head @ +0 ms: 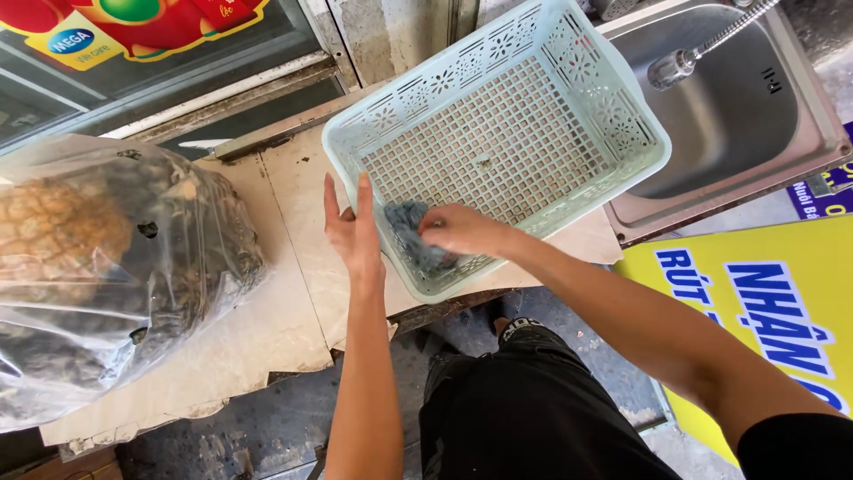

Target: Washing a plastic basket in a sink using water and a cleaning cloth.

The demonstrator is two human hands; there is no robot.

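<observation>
Two hands work at the near edge of the surface [293,311], a worn pale slab. The left hand [354,233] stands flat and open, fingers straight and together, pressed against the outer near corner of one pale blue plastic basket [622,133]. The right hand [458,231] reaches over the basket's near rim and is closed around one dark blue-grey cloth [410,233], holding it down on the basket's perforated floor in the near corner. The cloth lies just beside the left hand, with only the basket wall between them, and directly under the right fingers. Apart from the cloth, the basket holds nothing that can be made out.

Towards the left edge of the surface sits one large clear plastic bag [115,267] holding pineapples; how many cannot be told through the wrinkled film.

Beyond the basket, at the far right, is one steel sink [737,107] with one flexible metal tap [684,60] hanging over its bowl.
</observation>
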